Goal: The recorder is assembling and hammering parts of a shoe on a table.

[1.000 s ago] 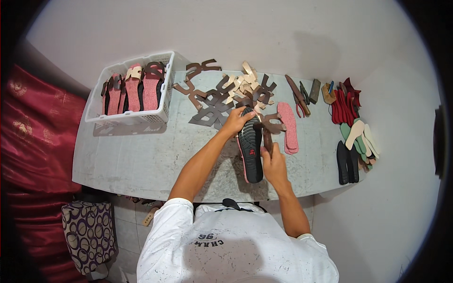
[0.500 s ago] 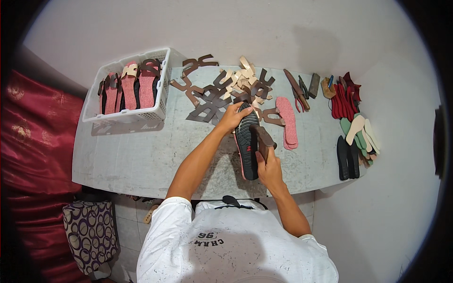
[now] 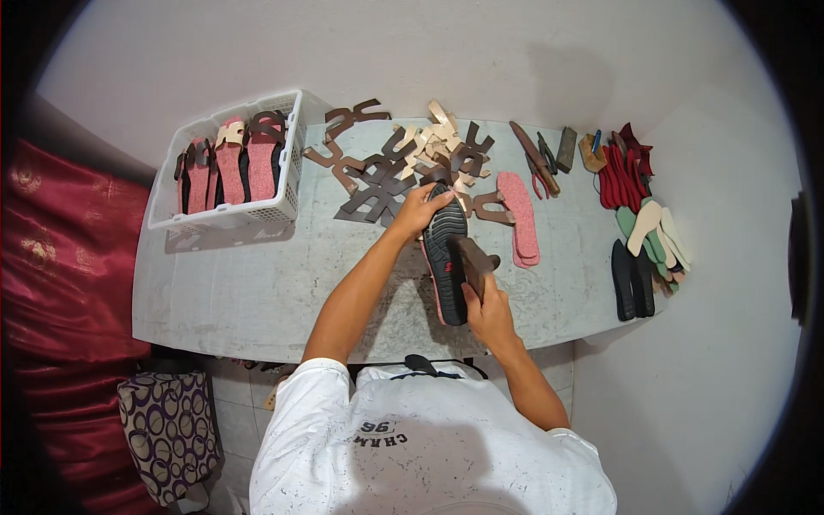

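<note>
My left hand (image 3: 417, 211) is closed on the far end of a sandal (image 3: 447, 266), its thumb lying over the edge. The sandal's black ridged sole faces up, and a strip of pink shows along its left side. My right hand (image 3: 489, 316) grips a dark hammer (image 3: 474, 263), whose head is against or just over the right edge of the sole. The blur at the head hides whether they touch. Beyond the sandal lies a loose pile of brown strap pieces (image 3: 375, 202) and cream strap pieces (image 3: 436, 137).
A white plastic basket (image 3: 292, 154) with several pink-topped sandals stands at the back left. Pink insoles (image 3: 520, 221) lie right of my hands. Farther right are pliers (image 3: 539, 182), a dark block (image 3: 566, 149), red pieces (image 3: 611, 180), green and cream insoles (image 3: 644, 227), and black soles (image 3: 633, 283).
The hammer head has turned a little over the sole's right edge. Both hands keep their hold, and the sandal has barely moved.
</note>
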The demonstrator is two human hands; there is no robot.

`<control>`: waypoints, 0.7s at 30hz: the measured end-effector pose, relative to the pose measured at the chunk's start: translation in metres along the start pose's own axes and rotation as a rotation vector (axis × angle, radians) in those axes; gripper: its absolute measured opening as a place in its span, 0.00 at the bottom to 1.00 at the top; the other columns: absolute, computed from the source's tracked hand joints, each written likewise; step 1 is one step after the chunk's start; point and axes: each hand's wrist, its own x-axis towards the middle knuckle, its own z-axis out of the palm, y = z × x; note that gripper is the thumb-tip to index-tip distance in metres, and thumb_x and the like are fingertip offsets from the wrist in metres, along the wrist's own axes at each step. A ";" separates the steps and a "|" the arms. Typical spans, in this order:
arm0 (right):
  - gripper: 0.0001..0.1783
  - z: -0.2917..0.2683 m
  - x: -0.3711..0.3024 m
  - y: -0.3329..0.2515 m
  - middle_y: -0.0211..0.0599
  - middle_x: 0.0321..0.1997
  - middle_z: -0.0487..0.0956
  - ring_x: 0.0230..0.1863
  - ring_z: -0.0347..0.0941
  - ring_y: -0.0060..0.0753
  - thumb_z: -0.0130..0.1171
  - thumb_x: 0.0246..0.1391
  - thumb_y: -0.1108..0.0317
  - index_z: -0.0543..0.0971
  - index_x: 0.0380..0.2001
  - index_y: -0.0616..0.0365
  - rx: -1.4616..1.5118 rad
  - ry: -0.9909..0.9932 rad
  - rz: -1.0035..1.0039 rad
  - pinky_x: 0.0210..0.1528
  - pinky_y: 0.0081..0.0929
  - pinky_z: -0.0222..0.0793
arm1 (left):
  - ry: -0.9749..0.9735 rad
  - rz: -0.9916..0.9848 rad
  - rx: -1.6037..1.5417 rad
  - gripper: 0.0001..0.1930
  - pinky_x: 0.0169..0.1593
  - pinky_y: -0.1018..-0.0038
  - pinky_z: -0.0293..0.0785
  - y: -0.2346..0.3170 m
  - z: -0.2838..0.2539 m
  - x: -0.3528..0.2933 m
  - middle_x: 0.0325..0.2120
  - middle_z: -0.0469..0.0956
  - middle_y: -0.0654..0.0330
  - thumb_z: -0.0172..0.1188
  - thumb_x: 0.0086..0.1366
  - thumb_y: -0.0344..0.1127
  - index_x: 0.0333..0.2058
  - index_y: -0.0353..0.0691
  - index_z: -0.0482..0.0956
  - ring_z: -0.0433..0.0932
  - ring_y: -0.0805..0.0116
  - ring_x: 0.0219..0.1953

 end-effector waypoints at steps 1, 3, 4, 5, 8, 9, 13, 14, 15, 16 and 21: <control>0.15 -0.004 0.003 -0.002 0.64 0.23 0.74 0.28 0.73 0.70 0.51 0.60 0.64 0.67 0.38 0.69 0.001 0.000 -0.002 0.29 0.48 0.67 | -0.025 0.010 -0.031 0.12 0.34 0.81 0.72 -0.001 -0.001 -0.002 0.29 0.79 0.64 0.60 0.64 0.37 0.39 0.33 0.79 0.76 0.79 0.30; 0.17 -0.020 0.009 -0.010 0.53 0.19 0.75 0.19 0.74 0.53 0.52 0.61 0.61 0.68 0.39 0.68 0.009 -0.128 0.053 0.21 0.40 0.65 | -0.013 0.001 -0.042 0.12 0.34 0.81 0.72 -0.001 -0.001 -0.002 0.29 0.79 0.64 0.60 0.64 0.37 0.39 0.33 0.79 0.76 0.79 0.30; 0.17 -0.024 0.008 -0.012 0.53 0.19 0.75 0.19 0.74 0.53 0.52 0.61 0.61 0.68 0.39 0.68 0.010 -0.126 0.053 0.21 0.40 0.65 | -0.001 -0.011 -0.055 0.12 0.34 0.81 0.72 -0.002 -0.001 -0.002 0.29 0.79 0.64 0.60 0.64 0.37 0.39 0.33 0.79 0.76 0.79 0.30; 0.18 -0.027 0.007 -0.015 0.44 0.17 0.73 0.16 0.71 0.41 0.51 0.61 0.59 0.69 0.41 0.67 0.203 -0.129 0.172 0.18 0.34 0.63 | -0.001 -0.010 -0.054 0.12 0.34 0.81 0.72 -0.003 0.000 -0.002 0.29 0.79 0.64 0.60 0.64 0.37 0.39 0.33 0.79 0.76 0.79 0.30; 0.19 -0.039 0.006 -0.034 0.25 0.13 0.66 0.10 0.59 0.15 0.47 0.64 0.56 0.69 0.44 0.64 0.638 -0.072 0.200 0.11 0.17 0.54 | 0.024 -0.005 -0.054 0.12 0.32 0.81 0.74 -0.009 -0.006 -0.003 0.29 0.80 0.63 0.60 0.64 0.37 0.41 0.33 0.77 0.78 0.78 0.28; 0.19 -0.041 0.004 -0.033 0.27 0.13 0.66 0.11 0.60 0.17 0.48 0.64 0.56 0.69 0.44 0.65 0.723 -0.038 0.133 0.13 0.19 0.55 | 0.009 0.000 -0.047 0.12 0.32 0.81 0.74 -0.008 -0.004 -0.001 0.29 0.80 0.63 0.60 0.64 0.37 0.41 0.33 0.77 0.78 0.78 0.28; 0.17 -0.016 -0.008 0.010 0.30 0.14 0.68 0.15 0.66 0.24 0.49 0.63 0.58 0.69 0.41 0.64 0.320 0.146 -0.011 0.17 0.26 0.60 | -0.004 0.002 -0.015 0.12 0.32 0.81 0.74 -0.008 0.003 0.003 0.30 0.80 0.63 0.59 0.64 0.37 0.41 0.34 0.77 0.78 0.78 0.28; 0.17 -0.009 -0.007 0.017 0.30 0.14 0.68 0.15 0.66 0.24 0.49 0.63 0.58 0.69 0.41 0.64 0.321 0.147 -0.013 0.17 0.26 0.60 | 0.014 0.000 0.003 0.12 0.32 0.81 0.74 -0.008 0.002 0.004 0.31 0.80 0.63 0.59 0.65 0.37 0.41 0.34 0.77 0.78 0.78 0.28; 0.16 -0.002 -0.006 0.016 0.30 0.14 0.68 0.16 0.67 0.26 0.50 0.62 0.58 0.69 0.39 0.63 0.160 0.127 -0.055 0.19 0.29 0.60 | 0.012 -0.003 0.002 0.12 0.32 0.81 0.74 -0.007 0.002 0.003 0.31 0.80 0.63 0.59 0.65 0.37 0.41 0.34 0.77 0.78 0.78 0.28; 0.16 0.002 -0.006 0.016 0.31 0.14 0.68 0.18 0.69 0.29 0.51 0.62 0.58 0.69 0.37 0.63 -0.001 0.108 -0.097 0.21 0.31 0.61 | -0.003 0.000 0.009 0.13 0.33 0.81 0.74 -0.006 0.001 0.002 0.30 0.80 0.63 0.59 0.64 0.37 0.41 0.34 0.77 0.78 0.78 0.29; 0.18 -0.029 0.010 -0.010 0.28 0.13 0.66 0.08 0.59 0.18 0.46 0.65 0.51 0.67 0.33 0.56 0.650 -0.192 0.412 0.09 0.19 0.54 | -0.011 -0.017 -0.060 0.13 0.34 0.81 0.73 -0.004 -0.005 -0.003 0.30 0.79 0.64 0.60 0.64 0.38 0.42 0.34 0.78 0.77 0.79 0.29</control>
